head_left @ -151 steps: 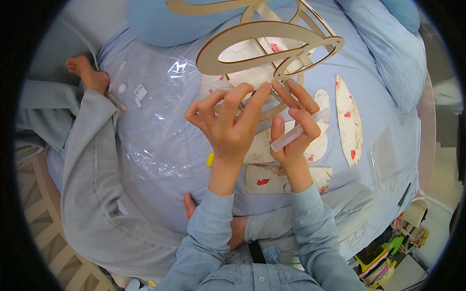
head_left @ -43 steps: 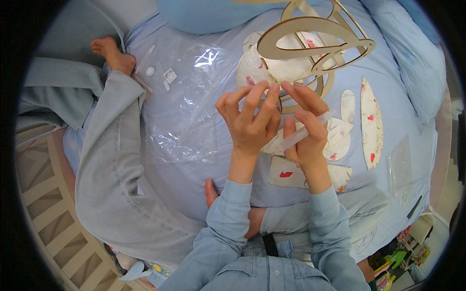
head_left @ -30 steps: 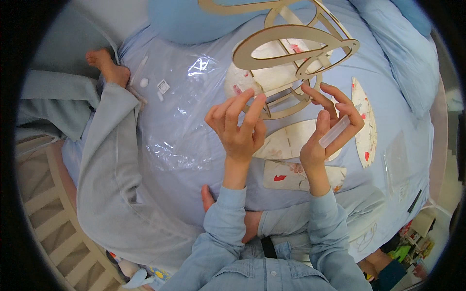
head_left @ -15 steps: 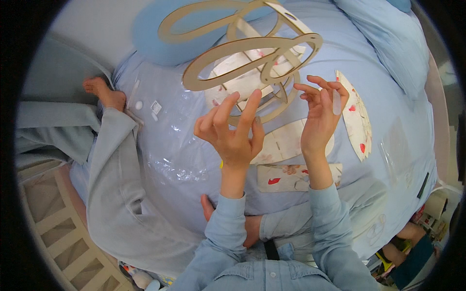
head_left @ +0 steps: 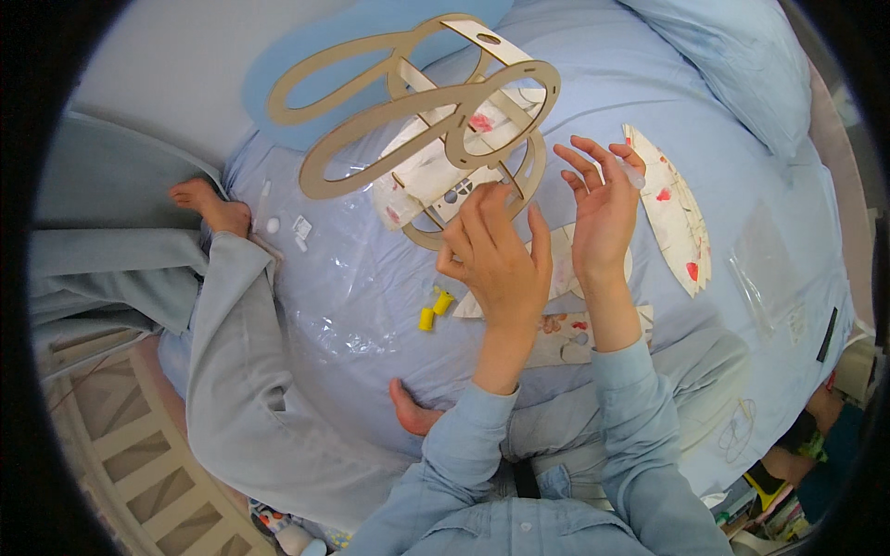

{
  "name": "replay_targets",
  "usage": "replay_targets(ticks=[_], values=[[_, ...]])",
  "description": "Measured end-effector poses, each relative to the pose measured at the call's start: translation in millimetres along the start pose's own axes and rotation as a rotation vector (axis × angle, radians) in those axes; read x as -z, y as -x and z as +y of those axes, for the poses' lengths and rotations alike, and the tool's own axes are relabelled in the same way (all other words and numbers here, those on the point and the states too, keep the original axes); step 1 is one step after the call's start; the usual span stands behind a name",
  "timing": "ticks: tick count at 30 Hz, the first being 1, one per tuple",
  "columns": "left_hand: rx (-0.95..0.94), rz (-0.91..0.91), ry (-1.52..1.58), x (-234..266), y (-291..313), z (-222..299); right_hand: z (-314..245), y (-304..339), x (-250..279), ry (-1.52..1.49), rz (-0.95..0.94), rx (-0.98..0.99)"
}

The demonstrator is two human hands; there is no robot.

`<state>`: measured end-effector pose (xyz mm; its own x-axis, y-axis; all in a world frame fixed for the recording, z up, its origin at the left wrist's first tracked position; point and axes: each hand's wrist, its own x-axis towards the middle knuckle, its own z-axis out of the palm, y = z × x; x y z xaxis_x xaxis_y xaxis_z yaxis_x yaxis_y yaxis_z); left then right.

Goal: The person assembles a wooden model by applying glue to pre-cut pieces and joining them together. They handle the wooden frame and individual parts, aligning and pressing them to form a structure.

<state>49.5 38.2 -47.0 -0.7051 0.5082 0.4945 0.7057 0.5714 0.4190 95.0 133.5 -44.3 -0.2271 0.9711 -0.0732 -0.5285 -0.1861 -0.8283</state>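
My L hand (head_left: 501, 259) is half-curled, looks empty, by wooden frame (head_left: 468, 94) up ahead on bed (head_left: 334, 371); can't tell if touching. R hand (head_left: 604, 218) splayed, clear tube (head_left: 635, 176) wedged in it: loose hold, might drop. Careless knock cd tip frame.

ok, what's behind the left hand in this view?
Behind the left hand: a pale patterned panel, showing on both sides, and a lower panel at the wrist. It also overlaps the wooden frame. Covered stretches can't be seen.
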Motion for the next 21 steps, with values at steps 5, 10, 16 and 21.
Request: replay_targets(ticks=[5, 10, 16, 21], values=[[0.152, -0.048, -0.012, -15, -10, 12, -3, -2, 6, -0.082, -0.018, -0.057], [0.019, -0.012, -0.039, -15, -11, -5, -3, -4, 8, -0.095, -0.008, -0.071], [0.056, -0.118, 0.189, 7, -6, -45, 0, -11, 14, -0.032, 0.034, -0.016], [0.07, -0.056, 0.215, 20, -5, -58, -2, -3, 5, -0.04, -0.012, -0.076]])
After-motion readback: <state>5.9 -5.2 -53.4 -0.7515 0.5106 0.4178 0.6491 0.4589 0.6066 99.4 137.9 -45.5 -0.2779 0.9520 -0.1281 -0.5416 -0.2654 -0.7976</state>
